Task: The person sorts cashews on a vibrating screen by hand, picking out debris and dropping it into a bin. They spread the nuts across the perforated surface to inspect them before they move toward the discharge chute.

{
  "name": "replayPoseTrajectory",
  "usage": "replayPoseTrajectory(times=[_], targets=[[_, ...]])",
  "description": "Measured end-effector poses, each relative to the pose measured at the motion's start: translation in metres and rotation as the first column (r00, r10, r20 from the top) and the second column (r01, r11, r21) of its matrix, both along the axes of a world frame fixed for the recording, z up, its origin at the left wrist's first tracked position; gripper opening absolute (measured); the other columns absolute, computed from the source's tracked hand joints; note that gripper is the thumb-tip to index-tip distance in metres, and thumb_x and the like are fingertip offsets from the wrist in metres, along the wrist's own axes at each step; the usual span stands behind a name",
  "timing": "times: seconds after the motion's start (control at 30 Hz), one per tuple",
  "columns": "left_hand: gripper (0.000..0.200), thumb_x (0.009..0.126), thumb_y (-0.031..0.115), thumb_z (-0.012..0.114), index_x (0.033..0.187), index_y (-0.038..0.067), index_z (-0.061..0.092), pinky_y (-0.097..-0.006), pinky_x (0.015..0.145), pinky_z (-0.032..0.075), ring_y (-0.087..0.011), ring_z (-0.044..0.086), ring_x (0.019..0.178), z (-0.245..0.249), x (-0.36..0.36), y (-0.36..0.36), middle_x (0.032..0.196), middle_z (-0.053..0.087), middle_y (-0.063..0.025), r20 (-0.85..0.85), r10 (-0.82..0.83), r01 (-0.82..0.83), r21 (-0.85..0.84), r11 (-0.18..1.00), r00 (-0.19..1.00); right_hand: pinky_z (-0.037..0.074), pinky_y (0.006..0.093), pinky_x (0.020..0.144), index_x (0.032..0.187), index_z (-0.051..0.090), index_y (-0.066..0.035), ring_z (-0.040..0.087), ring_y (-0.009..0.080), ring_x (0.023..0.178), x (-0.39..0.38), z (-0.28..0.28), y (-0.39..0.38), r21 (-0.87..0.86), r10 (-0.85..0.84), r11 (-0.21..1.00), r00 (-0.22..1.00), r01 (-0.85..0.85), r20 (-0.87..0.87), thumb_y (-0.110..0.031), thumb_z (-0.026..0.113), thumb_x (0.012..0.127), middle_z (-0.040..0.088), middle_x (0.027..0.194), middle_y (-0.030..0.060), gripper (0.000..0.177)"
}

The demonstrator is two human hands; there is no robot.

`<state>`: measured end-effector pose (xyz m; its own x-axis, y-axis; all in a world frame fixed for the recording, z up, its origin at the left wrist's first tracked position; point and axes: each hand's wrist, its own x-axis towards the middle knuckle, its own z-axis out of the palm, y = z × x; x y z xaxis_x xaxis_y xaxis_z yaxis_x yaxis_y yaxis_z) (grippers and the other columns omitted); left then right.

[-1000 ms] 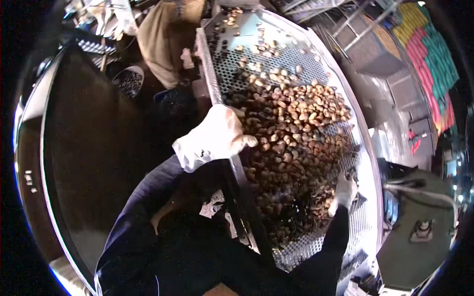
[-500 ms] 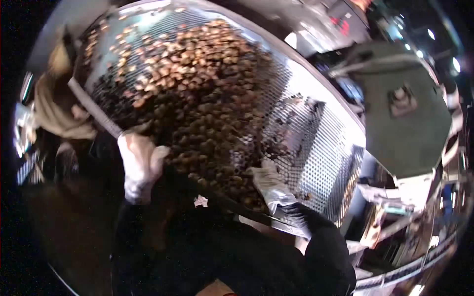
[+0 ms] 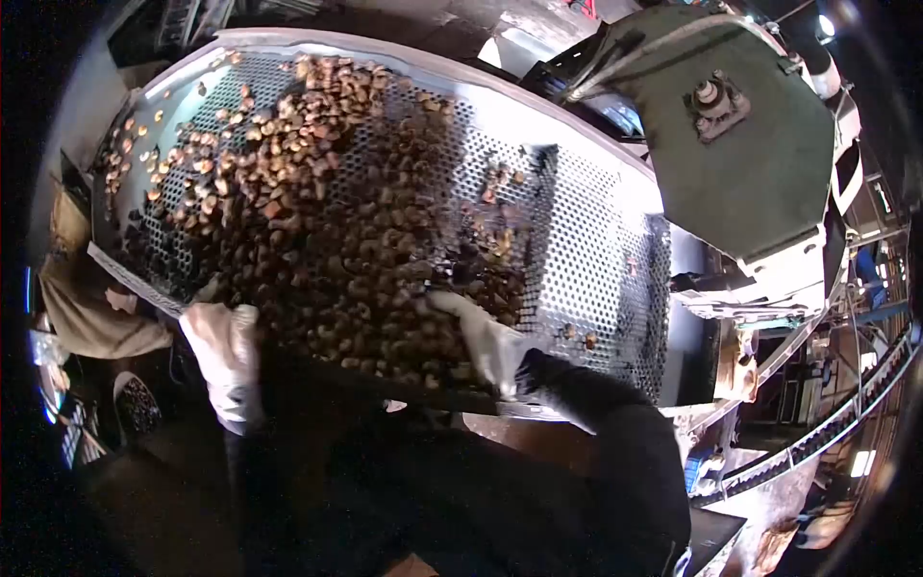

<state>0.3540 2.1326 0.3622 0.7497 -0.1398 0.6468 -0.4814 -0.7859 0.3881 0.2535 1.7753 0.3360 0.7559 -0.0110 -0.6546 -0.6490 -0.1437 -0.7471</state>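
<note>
- Head view: a perforated metal tray (image 3: pixel 601 260) stretches before you, its right part mostly bare and bright under the light.
- Brown, nut-like pieces (image 3: pixel 380 226) lie heaped over the middle of the tray, thickest toward its near edge and scattered more thinly toward its left end.
- Your left hand (image 3: pixel 223 348), in a pale glove, rests at the tray's near rim, left of the main heap; its fingers look bent there, but whether they grip the rim cannot be told.
- Your right hand (image 3: pixel 488 337), also gloved, reaches over the tray's near edge into the heap; its fingertips blur among the pieces, so you cannot tell whether it is closed on any.
- Off the tray's far right corner stands a dark green panel (image 3: pixel 769 183) with a fitting bolted to it.
- Brown cloth (image 3: pixel 91 313) hangs just beside the tray's left end; below it sits a container (image 3: pixel 137 409) of dark bits.
</note>
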Motion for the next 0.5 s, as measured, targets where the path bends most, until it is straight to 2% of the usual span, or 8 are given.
replayPoseTrajectory(times=[0.03, 0.1, 0.13, 0.27, 0.3, 0.4, 0.47, 0.5], targets=[[0.017, 0.086, 0.007, 0.076, 0.09, 0.004, 0.06, -0.0528, 0.083, 0.048, -0.0373, 0.054, 0.091, -0.012, 0.001, 0.012, 0.092, 0.052, -0.0144, -0.001, -0.075, 0.072, 0.279, 0.958, 0.997, 0.065, 0.0302, 0.089, 0.146, 0.062, -0.003, 0.071, 0.0179, 0.11, 0.001, 0.001, 0.003, 0.003, -0.014, 1.0, 1.0, 0.014, 0.002, -0.04, 0.063, 0.114, 0.073, 0.126, 0.0129, 0.048], [0.017, 0.097, 0.009, 0.075, 0.094, 0.002, 0.059, -0.0539, 0.085, 0.047, -0.0391, 0.053, 0.097, -0.026, -0.003, 0.023, 0.097, 0.052, -0.0164, -0.111, -0.084, 0.119, 0.361, 0.925, 0.99, 0.064, 0.0298, 0.089, 0.145, 0.062, -0.003, 0.071, 0.0172, 0.11, 0.004, 0.008, 0.004, 0.003, -0.029, 1.0, 0.999, 0.029, 0.039, -0.04, 0.063, 0.114, 0.073, 0.126, 0.0125, 0.049], [0.017, 0.1, 0.01, 0.074, 0.095, 0.002, 0.059, -0.0543, 0.086, 0.046, -0.0393, 0.052, 0.098, -0.031, -0.006, 0.022, 0.097, 0.052, -0.0164, -0.211, -0.049, 0.088, 0.178, 0.98, 0.976, 0.064, 0.0297, 0.089, 0.145, 0.062, -0.003, 0.071, 0.0169, 0.109, 0.005, 0.013, 0.002, 0.004, -0.042, 0.999, 0.997, 0.041, 0.069, -0.04, 0.063, 0.114, 0.073, 0.125, 0.0123, 0.049], [0.021, 0.105, 0.017, 0.072, 0.099, 0.001, 0.06, -0.056, 0.091, 0.047, -0.0415, 0.053, 0.098, -0.021, -0.005, 0.01, 0.101, 0.053, -0.0187, -0.001, -0.059, 0.059, 0.06, 0.996, 0.998, 0.064, 0.0289, 0.089, 0.145, 0.061, -0.003, 0.071, 0.0156, 0.108, 0.016, 0.041, -0.033, -0.076, -0.087, 0.991, 0.959, 0.111, 0.271, -0.041, 0.064, 0.114, 0.074, 0.124, 0.0115, 0.049], [0.021, 0.106, 0.018, 0.071, 0.101, 0.0, 0.061, -0.0567, 0.093, 0.047, -0.0429, 0.053, 0.099, 0.0, -0.002, 0.0, 0.104, 0.054, -0.0194, -0.403, 0.051, 0.04, 0.214, 0.976, 0.914, 0.064, 0.0287, 0.089, 0.145, 0.061, -0.002, 0.071, 0.0153, 0.108, 0.018, 0.049, -0.054, -0.123, -0.102, 0.98, 0.932, 0.153, 0.349, -0.041, 0.064, 0.114, 0.074, 0.123, 0.0113, 0.05], [0.03, 0.11, 0.028, 0.069, 0.102, 0.0, 0.062, -0.0584, 0.097, 0.048, -0.0442, 0.056, 0.101, -0.045, 0.01, 0.04, 0.105, 0.057, -0.0192, 0.131, -0.124, 0.086, 0.267, 0.96, 0.984, 0.061, 0.0285, 0.082, 0.139, 0.063, -0.003, 0.069, 0.0137, 0.1, 0.014, 0.069, -0.133, -0.256, -0.195, 0.903, 0.86, 0.345, 0.472, -0.042, 0.063, 0.115, 0.073, 0.116, 0.0091, 0.046], [0.037, 0.112, 0.036, 0.067, 0.106, 0.0, 0.063, -0.0586, 0.099, 0.048, -0.0434, 0.057, 0.104, -0.028, -0.003, 0.018, 0.107, 0.057, -0.0183, -0.027, -0.045, 0.047, 0.059, 0.997, 0.999, 0.056, 0.0286, 0.069, 0.128, 0.066, -0.004, 0.066, 0.012, 0.085, 0.004, 0.062, -0.222, -0.31, -0.299, 0.823, 0.827, 0.476, 0.476, -0.043, 0.059, 0.117, 0.07, 0.101, 0.0055, 0.041], [0.038, 0.113, 0.039, 0.066, 0.109, 0.001, 0.061, -0.0567, 0.097, 0.047, -0.0407, 0.055, 0.103, -0.046, -0.004, 0.023, 0.107, 0.056, -0.0186, -0.016, -0.038, 0.041, 0.152, 0.988, 0.999, 0.053, 0.0287, 0.063, 0.122, 0.067, -0.005, 0.064, 0.0112, 0.077, 0.0, 0.053, -0.265, -0.356, -0.331, 0.772, 0.811, 0.527, 0.482, -0.044, 0.057, 0.117, 0.069, 0.094, 0.0037, 0.041]])
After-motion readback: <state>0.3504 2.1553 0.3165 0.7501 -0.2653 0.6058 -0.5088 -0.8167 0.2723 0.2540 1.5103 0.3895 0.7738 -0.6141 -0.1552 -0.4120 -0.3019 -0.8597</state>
